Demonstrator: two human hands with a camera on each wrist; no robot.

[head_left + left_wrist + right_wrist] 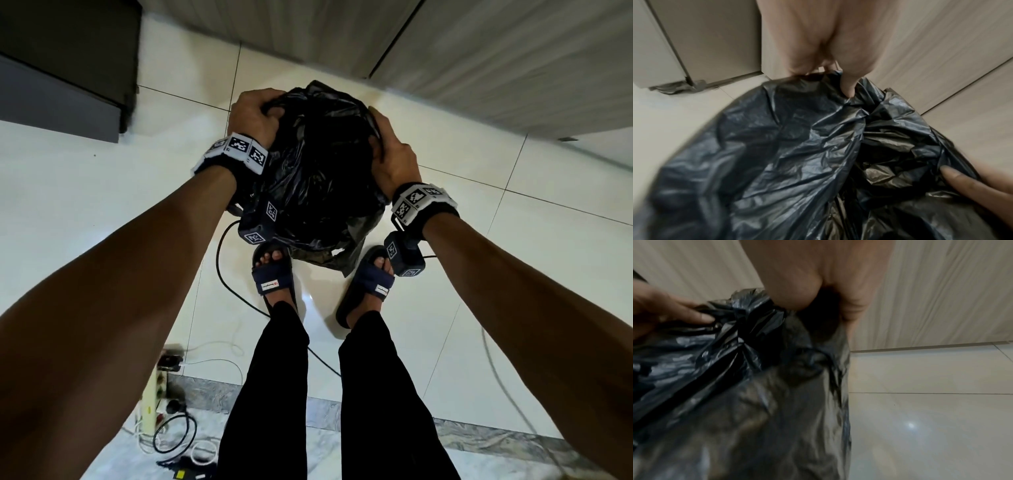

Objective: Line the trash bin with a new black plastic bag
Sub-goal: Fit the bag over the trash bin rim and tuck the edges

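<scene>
A crumpled black plastic bag [318,171] hangs in front of me above the floor, its mouth spread between my two hands. My left hand [255,118] grips the bag's rim on the left, fingers curled into the plastic [846,87]. My right hand [390,150] grips the rim on the right, fingers tucked inside the bag [818,305]. The bag's lower end droops just ahead of my feet. It covers whatever stands beneath it, so I cannot make out the trash bin itself.
Pale wood-grain cabinet fronts [479,61] run along the back. A dark cabinet [68,61] stands at the upper left. My sandalled feet [274,277] stand on glossy white tiles. A black cable [222,270] crosses the floor, and a power strip [157,387] with plugs lies at the lower left.
</scene>
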